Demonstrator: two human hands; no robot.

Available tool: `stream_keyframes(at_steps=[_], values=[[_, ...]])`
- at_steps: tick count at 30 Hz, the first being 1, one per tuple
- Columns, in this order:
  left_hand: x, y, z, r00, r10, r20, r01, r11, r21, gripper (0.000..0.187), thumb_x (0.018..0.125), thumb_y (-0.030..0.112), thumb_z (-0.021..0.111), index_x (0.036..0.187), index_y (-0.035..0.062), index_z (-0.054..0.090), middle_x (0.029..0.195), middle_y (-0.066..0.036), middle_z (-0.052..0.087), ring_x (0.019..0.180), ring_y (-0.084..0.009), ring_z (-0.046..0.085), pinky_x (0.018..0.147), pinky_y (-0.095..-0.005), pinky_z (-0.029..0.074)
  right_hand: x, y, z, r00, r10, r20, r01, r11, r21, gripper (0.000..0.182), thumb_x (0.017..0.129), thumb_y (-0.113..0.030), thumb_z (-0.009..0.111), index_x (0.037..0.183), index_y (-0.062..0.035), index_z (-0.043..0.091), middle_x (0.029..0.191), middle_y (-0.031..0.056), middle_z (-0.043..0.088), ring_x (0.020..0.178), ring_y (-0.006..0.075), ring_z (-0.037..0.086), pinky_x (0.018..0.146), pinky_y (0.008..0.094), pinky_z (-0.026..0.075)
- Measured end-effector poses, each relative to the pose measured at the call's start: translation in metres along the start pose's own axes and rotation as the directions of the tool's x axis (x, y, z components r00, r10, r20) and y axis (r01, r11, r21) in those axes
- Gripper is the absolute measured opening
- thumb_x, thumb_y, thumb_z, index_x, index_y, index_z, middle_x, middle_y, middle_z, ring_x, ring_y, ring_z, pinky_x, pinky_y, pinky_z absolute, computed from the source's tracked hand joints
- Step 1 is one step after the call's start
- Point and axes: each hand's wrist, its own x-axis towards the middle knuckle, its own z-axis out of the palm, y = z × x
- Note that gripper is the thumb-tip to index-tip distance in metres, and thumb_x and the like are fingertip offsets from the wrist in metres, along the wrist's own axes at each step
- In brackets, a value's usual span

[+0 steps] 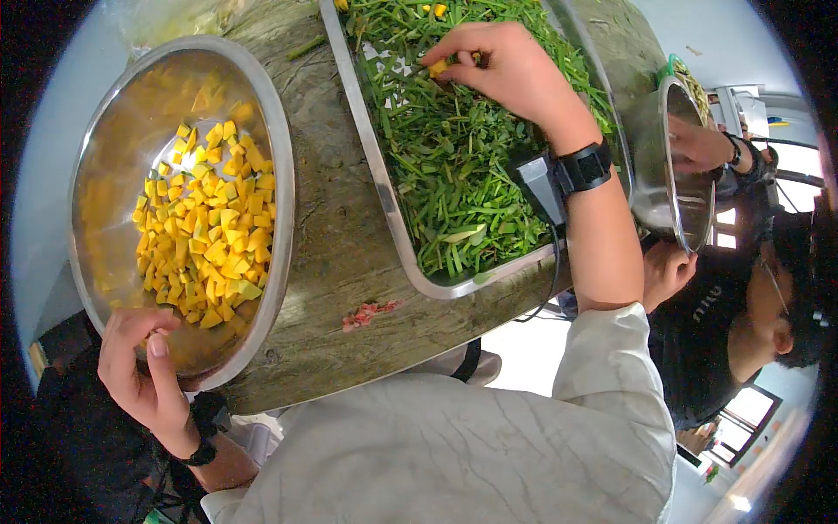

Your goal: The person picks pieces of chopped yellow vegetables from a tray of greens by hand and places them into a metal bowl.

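Note:
My left hand (144,375) is at the near rim of a large metal bowl (284,175), its fingers curled toward the thumb over the inside edge. Whatever is between those fingertips, if anything, is hidden. Diced yellow pumpkin (209,227), some pieces with green skin, is heaped in the bowl. Over a metal tray (375,166) of chopped green vegetables (463,175), my right hand (497,65) pinches a small pumpkin cube (437,67) between thumb and forefinger. Other yellow pieces (436,10) lie on the greens at the tray's far end.
Small reddish scraps (371,314) lie on the wood-patterned table (323,236) between bowl and tray. To the right, a person in a black shirt (711,297) has their hands at another metal bowl (668,175). A clear plastic bag (170,22) is behind the pumpkin bowl.

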Motion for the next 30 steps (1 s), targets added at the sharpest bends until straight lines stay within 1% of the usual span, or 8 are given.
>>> stream_keyframes(at_steps=[3,4,7,10,13,19,25,30], values=[[-0.001,0.0,0.0,1.0,-0.009,-0.005,0.01,1.0,0.009,0.017,0.096,0.014,0.061,0.095,-0.0021,0.069,0.083,-0.012,0.07,0.077,-0.0257,0.064,0.075,-0.0354,0.048,-0.002,0.009,-0.006,0.991,0.009,-0.136,-0.006,1.0,0.026,0.021,0.09,-0.004,0.078,0.111,-0.0063,0.082,0.089,0.0013,0.073,0.077,0.0082,0.059,0.072,0.0257,0.05],[-0.002,0.0,0.0,1.0,-0.012,-0.007,0.012,1.0,0.014,0.017,0.095,0.013,0.061,0.095,-0.0021,0.069,0.083,-0.012,0.07,0.077,-0.0257,0.064,0.075,-0.0354,0.048,-0.002,0.009,-0.009,0.991,0.004,-0.137,0.007,0.996,0.084,0.021,0.093,-0.005,0.077,0.114,-0.0051,0.081,0.096,0.0004,0.075,0.082,0.0055,0.061,0.073,0.0252,0.052],[0.0,-0.001,-0.001,1.0,0.014,-0.007,-0.014,1.0,0.016,0.016,0.095,0.012,0.062,0.093,-0.0018,0.069,0.083,-0.012,0.07,0.077,-0.0259,0.064,0.075,-0.0355,0.048,-0.002,0.013,-0.01,0.986,-0.03,-0.162,0.048,0.992,0.113,0.023,0.096,-0.006,0.076,0.118,-0.0027,0.079,0.099,0.0,0.077,0.086,0.0045,0.064,0.074,0.0239,0.053],[0.001,0.001,0.0,1.0,-0.014,-0.013,0.014,1.0,-0.016,0.015,0.094,0.012,0.063,0.092,-0.0013,0.069,0.083,-0.012,0.07,0.077,-0.0267,0.064,0.075,-0.0356,0.048,-0.002,0.006,-0.009,0.986,0.138,-0.095,-0.091,0.917,0.389,0.024,0.098,-0.006,0.075,0.121,-0.0015,0.078,0.101,0.0017,0.078,0.087,0.0055,0.067,0.075,0.0226,0.054],[0.0,0.001,0.001,0.999,-0.009,-0.033,0.008,1.0,-0.021,0.015,0.094,0.013,0.064,0.091,-0.0008,0.069,0.083,-0.012,0.07,0.076,-0.0273,0.064,0.074,-0.0361,0.048,0.0,0.017,-0.004,0.99,0.084,-0.111,-0.036,0.922,0.385,0.022,0.096,-0.014,0.078,0.117,-0.0057,0.081,0.088,-0.001,0.076,0.076,0.0049,0.066,0.07,0.0241,0.055],[0.003,0.002,-0.001,0.999,0.025,-0.033,-0.025,1.0,-0.003,0.014,0.093,0.012,0.064,0.09,-0.0003,0.069,0.082,-0.012,0.07,0.074,-0.028,0.064,0.072,-0.0369,0.047,-0.001,0.014,-0.007,0.994,0.071,-0.086,-0.008,0.816,0.578,0.027,0.097,-0.012,0.079,0.123,-0.0034,0.078,0.101,0.0016,0.079,0.082,0.007,0.068,0.075,0.0229,0.055],[0.006,0.006,-0.001,0.999,0.037,-0.034,-0.037,0.999,-0.012,0.01,0.09,0.01,0.065,0.09,0.0004,0.069,0.08,-0.012,0.07,0.073,-0.0297,0.065,0.073,-0.0376,0.048,-0.004,-0.013,-0.017,0.986,0.148,-0.076,-0.055,0.719,0.693,0.028,0.096,-0.008,0.078,0.122,0.0008,0.077,0.113,0.0048,0.079,0.091,0.0101,0.071,0.083,0.0242,0.056],[0.007,0.002,-0.004,0.999,0.05,-0.023,-0.051,0.998,-0.037,0.007,0.088,0.006,0.066,0.09,0.0001,0.07,0.08,-0.012,0.071,0.074,-0.0297,0.067,0.071,-0.0361,0.05,0.005,-0.107,-0.025,0.971,-0.095,-0.22,0.219,0.728,0.65,0.024,0.097,-0.009,0.076,0.12,-0.0014,0.077,0.11,0.0068,0.079,0.091,0.0121,0.072,0.084,0.0275,0.057]])
